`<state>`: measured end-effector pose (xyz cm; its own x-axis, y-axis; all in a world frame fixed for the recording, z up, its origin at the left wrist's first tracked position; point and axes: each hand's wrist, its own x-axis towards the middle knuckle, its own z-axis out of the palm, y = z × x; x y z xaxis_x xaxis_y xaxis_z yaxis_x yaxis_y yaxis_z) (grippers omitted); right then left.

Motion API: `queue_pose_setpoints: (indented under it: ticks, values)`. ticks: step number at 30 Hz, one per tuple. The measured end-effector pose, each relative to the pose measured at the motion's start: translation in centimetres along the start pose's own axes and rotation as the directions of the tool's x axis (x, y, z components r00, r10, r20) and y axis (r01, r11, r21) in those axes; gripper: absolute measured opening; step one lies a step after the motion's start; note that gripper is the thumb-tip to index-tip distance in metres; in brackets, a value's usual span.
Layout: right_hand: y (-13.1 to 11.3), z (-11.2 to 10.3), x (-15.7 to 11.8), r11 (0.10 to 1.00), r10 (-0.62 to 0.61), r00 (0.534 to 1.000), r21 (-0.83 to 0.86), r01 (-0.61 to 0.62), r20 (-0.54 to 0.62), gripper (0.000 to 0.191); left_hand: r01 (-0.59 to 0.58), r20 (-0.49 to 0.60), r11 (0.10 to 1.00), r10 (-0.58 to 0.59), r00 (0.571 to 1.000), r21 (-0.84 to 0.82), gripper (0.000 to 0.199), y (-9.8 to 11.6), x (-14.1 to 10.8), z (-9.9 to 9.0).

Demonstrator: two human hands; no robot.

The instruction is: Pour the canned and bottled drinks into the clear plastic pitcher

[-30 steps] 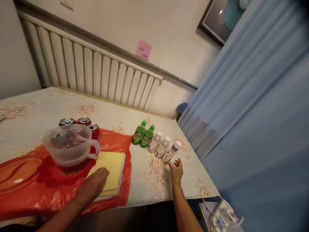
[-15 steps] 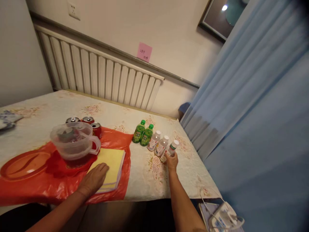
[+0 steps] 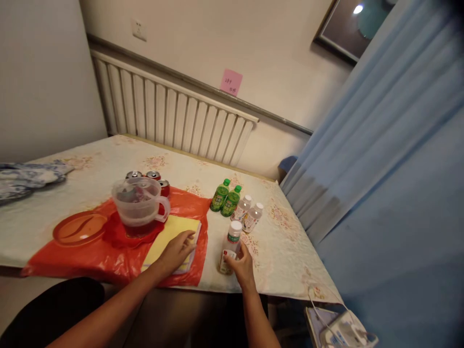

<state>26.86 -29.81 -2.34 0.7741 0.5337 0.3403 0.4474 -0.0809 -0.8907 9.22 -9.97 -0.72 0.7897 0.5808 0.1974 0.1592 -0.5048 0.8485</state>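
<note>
My right hand (image 3: pixel 242 265) is wrapped round a clear bottle with a white cap (image 3: pixel 231 246), near the front edge of the table. Over the right part of a yellow cloth stack (image 3: pixel 165 238) is my left hand (image 3: pixel 179 249), fingers slightly bent and apart, holding nothing. Behind the held bottle stand two green bottles (image 3: pixel 225 197) and two clear bottles with white caps (image 3: pixel 252 217) in a slanting row. A clear plastic jug (image 3: pixel 136 207) with a handle rests on red plastic to the left, with an orange lid (image 3: pixel 79 228) beside it.
Several cans (image 3: pixel 152 175) stand behind the jug. Red plastic sheeting (image 3: pixel 119 258) lies under the jug and cloths. A blue-patterned cloth (image 3: pixel 32 179) is at the far left. A blue curtain (image 3: pixel 391 183) hangs at the right, above a power strip (image 3: pixel 348 331) beside the table.
My right hand has brought the end bottle away from the row, towards me and left. My left hand has shifted to the right over the yellow cloths. The view has turned left.
</note>
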Motion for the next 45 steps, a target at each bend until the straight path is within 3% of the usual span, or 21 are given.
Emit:
queue_pose_setpoints:
  ticks: [4,8,11,20,25,30,36,41,45]
  values:
    - [-2.8,1.3,-1.7,0.997,0.038,0.979,0.056,-0.050,0.199,0.062,-0.098,0.028,0.965,0.108,0.994,-0.245,0.065,5.8,-0.6,-1.1]
    - [-5.2,2.0,-2.3,0.998,0.018,0.940,0.051,-0.037,0.342,0.061,-0.174,0.090,0.951,0.203,0.975,-0.255,0.056,7.8,-1.3,-2.8]
    - [-6.2,2.2,-2.3,0.999,-0.004,0.913,0.050,-0.018,0.409,0.060,-0.192,0.080,0.960,0.212,0.974,-0.204,0.042,7.6,-1.6,-3.7]
    - [-8.0,3.1,-1.6,0.998,-0.060,0.861,0.008,0.064,0.505,0.059,-0.212,-0.021,0.975,0.211,0.977,-0.066,0.028,8.4,-2.4,-5.9]
    - [-8.6,4.0,-0.7,0.992,-0.078,0.845,-0.045,0.120,0.529,0.063,-0.113,-0.167,0.994,0.113,0.979,0.009,0.016,8.4,-3.1,-6.3]
    - [-9.5,5.3,0.6,0.970,-0.158,0.820,-0.068,0.232,0.551,0.060,0.065,-0.372,0.996,-0.038,0.927,0.060,0.018,7.2,-3.7,-6.0]
    - [-10.1,6.5,1.1,0.942,-0.207,0.790,-0.101,0.321,0.577,0.054,0.139,-0.235,0.967,-0.088,0.968,0.215,0.020,6.8,-4.7,-7.8]
    - [-10.2,7.2,0.9,0.937,-0.210,0.770,-0.102,0.335,0.603,0.055,0.281,-0.327,0.912,-0.179,0.928,0.299,0.030,5.9,-4.8,-8.1]
    - [-10.0,7.9,1.3,0.924,-0.237,0.772,-0.108,0.366,0.590,0.055,0.211,-0.360,0.955,-0.125,0.925,0.210,0.027,4.7,-4.6,-8.0]
